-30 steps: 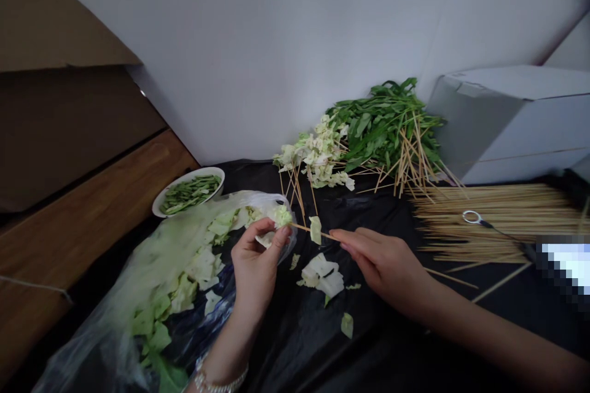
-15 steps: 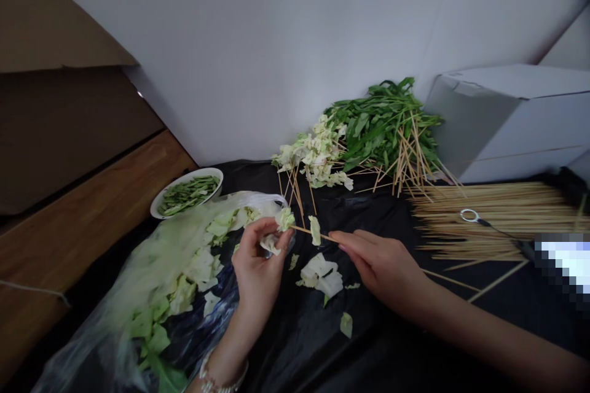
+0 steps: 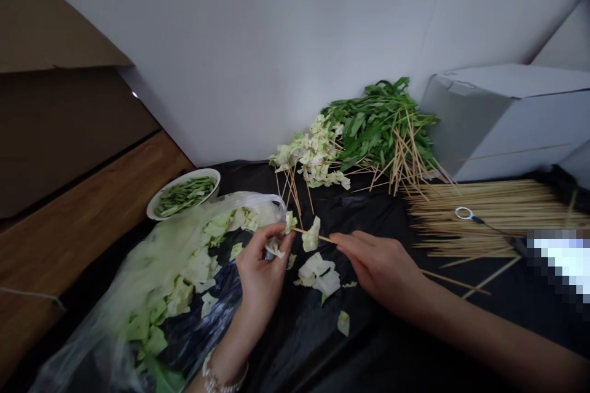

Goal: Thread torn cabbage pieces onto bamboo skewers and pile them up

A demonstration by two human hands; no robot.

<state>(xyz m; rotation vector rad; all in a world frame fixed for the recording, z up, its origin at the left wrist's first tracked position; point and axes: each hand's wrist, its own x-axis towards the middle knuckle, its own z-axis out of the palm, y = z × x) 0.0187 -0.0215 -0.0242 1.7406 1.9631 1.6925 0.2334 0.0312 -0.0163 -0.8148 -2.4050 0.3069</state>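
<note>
My right hand (image 3: 375, 261) grips a thin wooden skewer (image 3: 326, 239) that points left. A pale cabbage piece (image 3: 311, 235) is threaded on the skewer between my hands. My left hand (image 3: 263, 258) pinches another cabbage piece (image 3: 290, 221) at the skewer's left end, and a further pale scrap (image 3: 275, 248) lies within its curled fingers. Below my hands, loose cabbage leaves (image 3: 319, 274) rest on the black plastic sheet (image 3: 304, 350). More cut cabbage (image 3: 198, 267) is in the clear plastic bag (image 3: 152, 258) to the left.
A white bowl (image 3: 217, 187) of green pieces stands at the left. Behind are cabbage skewers (image 3: 318, 150) and leafy green skewers (image 3: 369, 120). Bare skewers (image 3: 479, 221), a metal ring (image 3: 463, 214) and a white box (image 3: 516, 116) are at the right.
The cabbage at the skewer's left end now shows less beyond my left fingertips. The piece on the skewer shows a broader face. The whole view has shifted slightly.
</note>
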